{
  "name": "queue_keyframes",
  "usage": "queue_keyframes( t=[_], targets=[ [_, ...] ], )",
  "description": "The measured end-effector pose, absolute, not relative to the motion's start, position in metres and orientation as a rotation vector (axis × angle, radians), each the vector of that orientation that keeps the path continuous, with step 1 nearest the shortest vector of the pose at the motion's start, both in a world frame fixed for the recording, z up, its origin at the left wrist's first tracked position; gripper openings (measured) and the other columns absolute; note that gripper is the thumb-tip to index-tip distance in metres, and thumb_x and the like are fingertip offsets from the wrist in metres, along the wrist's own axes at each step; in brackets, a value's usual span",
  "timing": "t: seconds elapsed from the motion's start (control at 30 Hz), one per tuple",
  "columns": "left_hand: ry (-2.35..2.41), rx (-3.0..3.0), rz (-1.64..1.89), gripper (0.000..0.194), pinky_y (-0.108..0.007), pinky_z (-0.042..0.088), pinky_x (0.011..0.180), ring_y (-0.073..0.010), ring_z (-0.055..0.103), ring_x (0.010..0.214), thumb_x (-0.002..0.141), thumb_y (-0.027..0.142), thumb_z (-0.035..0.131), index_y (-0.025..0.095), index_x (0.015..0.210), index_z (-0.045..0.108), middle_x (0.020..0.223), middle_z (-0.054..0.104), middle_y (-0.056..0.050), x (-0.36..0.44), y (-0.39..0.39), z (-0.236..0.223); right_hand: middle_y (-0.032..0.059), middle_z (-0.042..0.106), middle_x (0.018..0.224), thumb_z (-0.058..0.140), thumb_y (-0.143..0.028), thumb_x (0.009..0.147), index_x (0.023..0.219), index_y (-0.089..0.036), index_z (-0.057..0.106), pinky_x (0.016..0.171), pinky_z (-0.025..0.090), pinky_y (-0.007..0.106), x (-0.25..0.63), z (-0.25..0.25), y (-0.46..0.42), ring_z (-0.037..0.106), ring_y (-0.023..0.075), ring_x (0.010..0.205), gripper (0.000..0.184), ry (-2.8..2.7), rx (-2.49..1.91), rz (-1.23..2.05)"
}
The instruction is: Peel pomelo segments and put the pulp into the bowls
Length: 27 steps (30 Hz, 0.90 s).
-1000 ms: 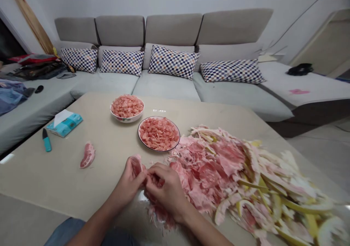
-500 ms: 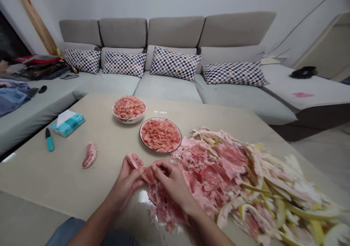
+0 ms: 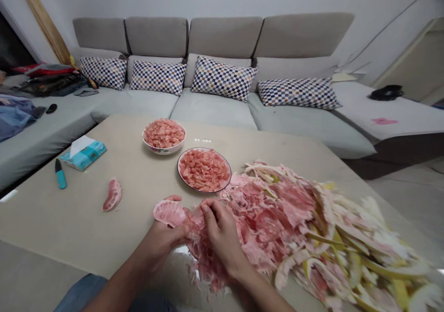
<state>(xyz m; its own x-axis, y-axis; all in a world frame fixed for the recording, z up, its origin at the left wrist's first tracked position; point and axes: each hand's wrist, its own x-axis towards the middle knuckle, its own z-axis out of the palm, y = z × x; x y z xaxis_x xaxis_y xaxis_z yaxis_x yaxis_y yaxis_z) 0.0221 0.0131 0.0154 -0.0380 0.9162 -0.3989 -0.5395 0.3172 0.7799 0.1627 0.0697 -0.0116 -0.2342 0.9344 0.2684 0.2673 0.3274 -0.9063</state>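
A pink pomelo segment (image 3: 169,213) is held in my left hand (image 3: 162,239), fingers closed round it with its pale side facing up. My right hand (image 3: 219,231) pinches a strip of the segment's membrane, stretched between both hands. Beneath and right of my right hand lies a heap of torn pink membranes (image 3: 267,224). Another pomelo segment (image 3: 113,194) rests on the table to the left. Peeled pulp fills a dark-rimmed plate (image 3: 179,169) just beyond my hands and a white bowl (image 3: 165,151) behind it.
Yellow and white pomelo rinds (image 3: 367,252) spread over the right side of the table (image 3: 138,178). At the left are a teal-handled knife (image 3: 60,176) and a blue tissue pack (image 3: 84,153). A grey sofa (image 3: 215,111) with checked cushions stands behind the table.
The segment in my left hand has turned so its broad side shows. My right hand has shifted slightly right, drawing the membrane out from it.
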Motion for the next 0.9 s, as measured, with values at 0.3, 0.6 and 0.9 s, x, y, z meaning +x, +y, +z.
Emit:
queue_keyframes(
  t=[0.3, 0.6, 0.9],
  targets=[
    [0.962, 0.495, 1.214, 0.028, -0.032, 0.053, 0.082, -0.0208, 0.07, 0.087, 0.075, 0.026, 0.076, 0.015, 0.1, 0.067, 0.09, 0.074, -0.008, 0.018, 0.016, 0.006, 0.002, 0.063, 0.084, 0.047, -0.036, 0.094, 0.089, -0.021, 0.06, 0.072, 0.045, 0.025, 0.168, -0.004, 0.076, 0.058, 0.0172, 0.08, 0.021, -1.698, -1.024, 1.153],
    [0.953, 0.419, 1.277, 0.052, -0.029, 0.055, 0.081, -0.0161, 0.07, 0.084, 0.077, 0.017, 0.075, 0.021, 0.124, 0.054, 0.093, 0.073, -0.005, 0.015, 0.015, 0.007, 0.0035, 0.067, 0.084, 0.064, -0.035, 0.083, 0.087, -0.018, 0.066, 0.071, 0.048, 0.028, 0.168, -0.004, 0.077, 0.061, 0.018, 0.078, 0.018, -1.626, -0.992, 1.376],
    [0.856, 0.527, 1.132, 0.014, -0.03, 0.052, 0.086, -0.0189, 0.069, 0.089, 0.077, 0.019, 0.073, 0.01, 0.089, 0.069, 0.09, 0.075, -0.01, 0.01, 0.018, 0.001, 0.0006, 0.065, 0.074, 0.064, -0.025, 0.083, 0.077, -0.019, 0.066, 0.065, 0.044, 0.026, 0.169, -0.004, 0.077, 0.058, 0.0157, 0.07, 0.009, -1.631, -0.944, 1.148]
  ],
)
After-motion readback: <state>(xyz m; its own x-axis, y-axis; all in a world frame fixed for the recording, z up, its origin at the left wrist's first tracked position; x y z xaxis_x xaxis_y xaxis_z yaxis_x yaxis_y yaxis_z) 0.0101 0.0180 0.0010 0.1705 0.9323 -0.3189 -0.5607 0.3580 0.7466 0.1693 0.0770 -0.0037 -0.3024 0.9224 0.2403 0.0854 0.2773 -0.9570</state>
